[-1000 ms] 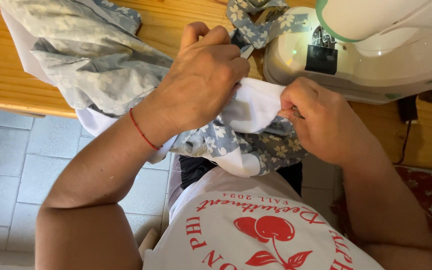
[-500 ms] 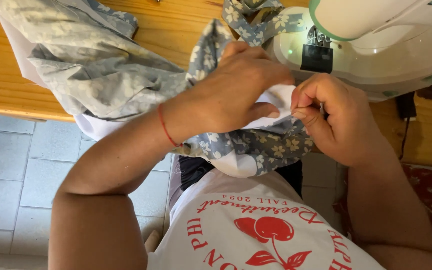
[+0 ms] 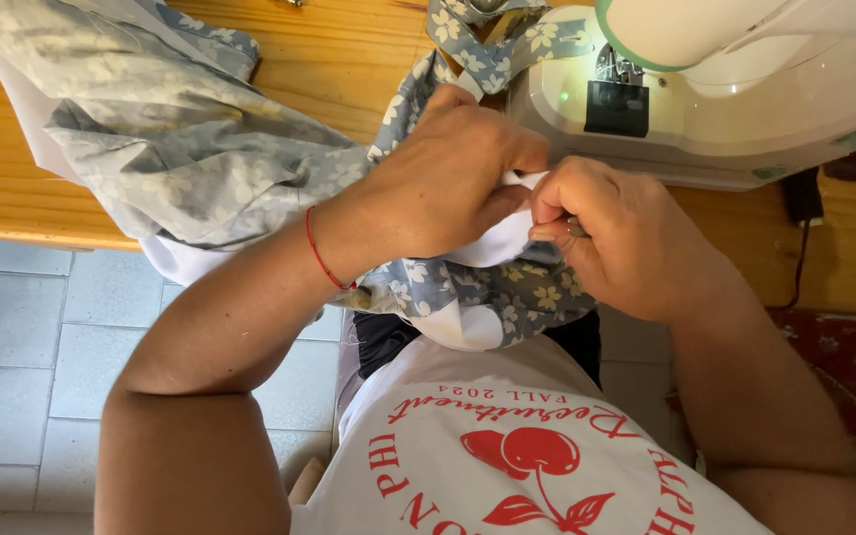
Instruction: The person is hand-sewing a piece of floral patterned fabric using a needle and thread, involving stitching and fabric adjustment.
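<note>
In the middle of the frame, both hands have moved closer together: the left hand [image 3: 448, 178] and right hand [image 3: 611, 233] now pinch the soft blue flowery cloth [image 3: 492, 297] with its white lining, below the white sewing machine [image 3: 735, 99] on the wooden tabletop [image 3: 329, 59].

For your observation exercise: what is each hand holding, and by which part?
Both hands grip the cloth at its white inner layer: the left hand bunches it from above, the right hand pinches its edge between the fingertips.
</note>
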